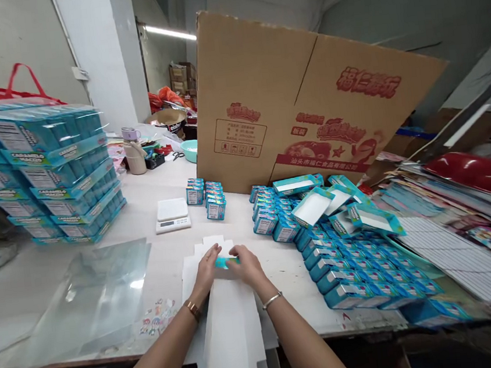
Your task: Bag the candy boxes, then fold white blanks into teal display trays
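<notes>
- Both hands meet over the flat white card point(232, 332), which lies on the desk point(286, 297) in front of the person and runs past its near edge.
- Left hand point(208, 268) and right hand point(248, 267) sit at either end of a narrow teal strip point(222, 262) at the card; the fingers bend inward there, but I cannot tell whether they pinch it.
- Left of the card, clear plastic sheets point(94, 293) reach to the near edge.
- Right of it, a strip of desk top shows before the block of small teal boxes point(360, 271), with open trays point(313, 206) heaped behind.
- Ahead, a white scale point(172, 214) is well apart from the hands; a tall cardboard carton point(280, 98) walls off the far side.
- The desk is pale and scuffed; wrapped stacks point(51, 169) rise far left, before a white pillar point(102, 52).
</notes>
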{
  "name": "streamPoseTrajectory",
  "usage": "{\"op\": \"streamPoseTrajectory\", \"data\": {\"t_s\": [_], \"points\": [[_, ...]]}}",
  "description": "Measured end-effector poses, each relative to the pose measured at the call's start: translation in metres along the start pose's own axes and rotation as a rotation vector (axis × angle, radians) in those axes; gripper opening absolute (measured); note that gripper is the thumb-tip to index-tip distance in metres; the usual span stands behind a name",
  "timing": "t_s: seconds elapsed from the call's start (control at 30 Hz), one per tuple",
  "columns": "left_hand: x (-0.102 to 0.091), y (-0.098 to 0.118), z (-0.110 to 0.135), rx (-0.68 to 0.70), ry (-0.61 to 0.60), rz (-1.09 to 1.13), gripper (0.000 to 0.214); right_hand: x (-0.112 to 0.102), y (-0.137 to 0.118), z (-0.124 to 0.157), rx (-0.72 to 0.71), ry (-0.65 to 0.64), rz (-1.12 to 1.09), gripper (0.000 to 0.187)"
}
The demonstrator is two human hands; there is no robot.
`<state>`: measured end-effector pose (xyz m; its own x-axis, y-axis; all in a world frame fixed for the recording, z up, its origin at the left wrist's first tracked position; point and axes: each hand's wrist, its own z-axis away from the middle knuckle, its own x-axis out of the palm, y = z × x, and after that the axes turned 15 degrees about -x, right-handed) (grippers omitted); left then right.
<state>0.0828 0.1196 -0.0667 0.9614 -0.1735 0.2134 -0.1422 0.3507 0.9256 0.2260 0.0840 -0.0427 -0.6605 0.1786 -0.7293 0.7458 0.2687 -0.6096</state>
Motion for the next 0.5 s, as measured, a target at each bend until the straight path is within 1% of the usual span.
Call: {"op": "streamPoseTrajectory", "data": {"t_s": [0.07,0.13,0.2,0.27,0.3,0.33,0.37,0.4,0.43,0.47,0.5], "points": [[0.001,0.003,-0.004,-0.022,-0.015,0.030,0.049,-0.004,-0.002,-0.004,-0.123,-0.212,0.278,0.030],[0.002,0.005,-0.006,-0.037,-0.011,0.012,0.053,-0.003,-0.007,-0.012,-0.203,-0.376,0.438,0.024],[0.002,0.005,-0.007,-0.023,0.002,-0.085,0.054,-0.002,-0.014,-0.021,-0.230,-0.456,0.486,0.014],[-0.003,0.001,-0.011,0.032,0.020,-0.263,0.051,-0.001,-0.022,-0.031,-0.261,-0.546,0.498,0.008],[-0.008,-0.003,-0.015,0.063,0.042,-0.361,0.049,-0.002,-0.024,-0.037,-0.386,-0.721,0.525,0.012],[-0.014,-0.008,-0.022,0.111,0.049,-0.454,0.047,-0.003,-0.025,-0.043,-0.391,-0.765,0.524,0.013],[-0.019,-0.013,-0.032,0.146,0.078,-0.541,0.045,-0.005,-0.024,-0.049,-0.357,-0.765,0.534,0.013],[-0.024,-0.018,-0.044,0.201,0.078,-0.635,0.044,-0.007,-0.022,-0.055,-0.337,-0.775,0.537,0.013],[-0.029,-0.021,-0.056,0.289,0.040,-0.742,0.044,-0.008,-0.018,-0.061,-0.357,-0.798,0.537,0.016],[-0.032,-0.024,-0.067,0.377,0.027,-0.836,0.045,-0.009,-0.015,-0.064,-0.373,-0.806,0.538,0.018],[-0.034,-0.024,-0.076,0.427,0.021,-0.941,0.047,-0.009,-0.013,-0.066,-0.381,-0.820,0.541,0.020]]}}
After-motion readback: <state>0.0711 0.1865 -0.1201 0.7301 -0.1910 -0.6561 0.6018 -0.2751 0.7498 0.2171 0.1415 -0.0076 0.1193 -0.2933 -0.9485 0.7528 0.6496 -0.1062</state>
